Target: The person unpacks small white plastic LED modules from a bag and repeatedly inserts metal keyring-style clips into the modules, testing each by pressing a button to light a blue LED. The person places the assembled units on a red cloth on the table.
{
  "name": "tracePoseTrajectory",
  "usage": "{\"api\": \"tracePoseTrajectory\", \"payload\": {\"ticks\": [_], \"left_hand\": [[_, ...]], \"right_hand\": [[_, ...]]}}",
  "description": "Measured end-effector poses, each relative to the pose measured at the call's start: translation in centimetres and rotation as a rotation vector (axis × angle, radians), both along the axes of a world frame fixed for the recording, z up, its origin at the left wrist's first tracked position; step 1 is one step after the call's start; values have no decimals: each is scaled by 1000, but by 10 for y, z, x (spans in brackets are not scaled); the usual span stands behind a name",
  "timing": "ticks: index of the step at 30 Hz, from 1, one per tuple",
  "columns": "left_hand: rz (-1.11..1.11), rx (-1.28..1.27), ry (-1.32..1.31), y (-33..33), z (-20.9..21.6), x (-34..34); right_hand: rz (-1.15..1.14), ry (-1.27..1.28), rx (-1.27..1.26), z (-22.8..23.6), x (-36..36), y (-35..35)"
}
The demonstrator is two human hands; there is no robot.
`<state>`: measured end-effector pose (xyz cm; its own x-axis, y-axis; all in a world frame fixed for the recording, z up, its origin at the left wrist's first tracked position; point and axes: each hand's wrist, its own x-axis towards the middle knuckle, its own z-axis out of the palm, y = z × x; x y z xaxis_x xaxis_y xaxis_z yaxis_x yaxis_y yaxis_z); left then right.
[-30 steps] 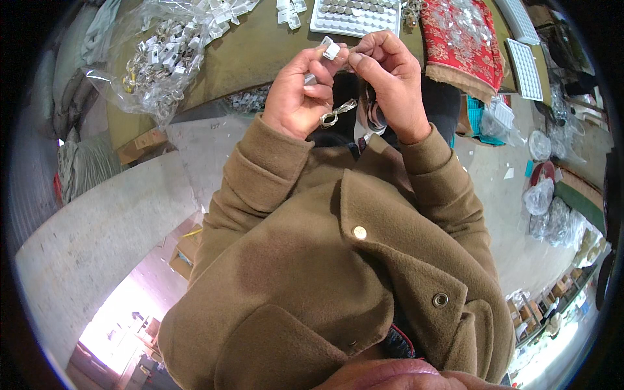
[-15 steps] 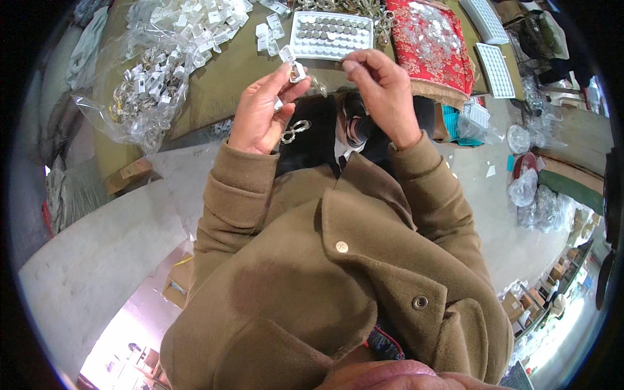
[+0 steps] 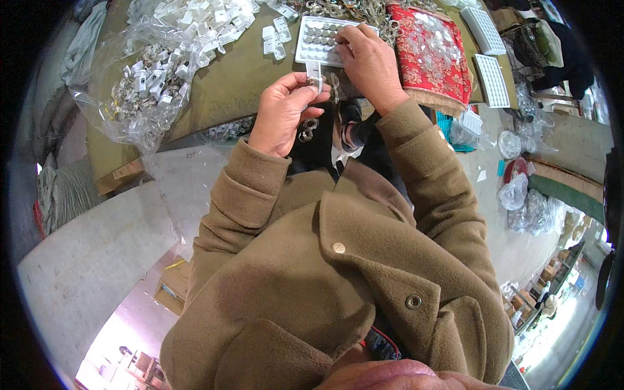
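My left hand point(image 3: 281, 120) is closed on a small white plastic case point(image 3: 314, 70), its lid swung up, pinched between thumb and fingers. Shiny metal links point(image 3: 307, 130) hang below that hand, and another shiny strand point(image 3: 335, 86) dangles beside the fingertips. Over the white tray point(image 3: 301, 51) reaches my right hand point(image 3: 374, 65), fingers drawn together at its compartments. Whatever they pinch, if anything, is hidden. Rows of round silver discs, like button cells point(image 3: 318, 32), sit in the tray; compartments in the near rows hold none.
Left of the tray lie a few white cases point(image 3: 274, 45) and a big heap of them point(image 3: 211, 23). A clear bag point(image 3: 140, 97) holds cases with metal rings. Clear pieces cover a red patterned cloth point(image 3: 432, 45) at right, with white trays point(image 3: 492, 81) beyond it.
My right hand has moved forward onto the tray. My left hand has shifted right and slightly nearer, bringing the white case beside the tray's near edge.
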<state>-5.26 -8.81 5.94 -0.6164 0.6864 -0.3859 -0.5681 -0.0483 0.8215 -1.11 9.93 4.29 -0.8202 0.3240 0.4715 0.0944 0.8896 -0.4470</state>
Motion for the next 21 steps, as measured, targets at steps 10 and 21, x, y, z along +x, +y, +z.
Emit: {"api": "tracePoseTrajectory", "payload": {"ticks": [10,21], "left_hand": [[7,13,-67,2,4,-27],[37,63,-18,0,0,-27]], "right_hand": [[97,-22,-1,10,-9,3],[182,-68,22,28,-8,2]]}}
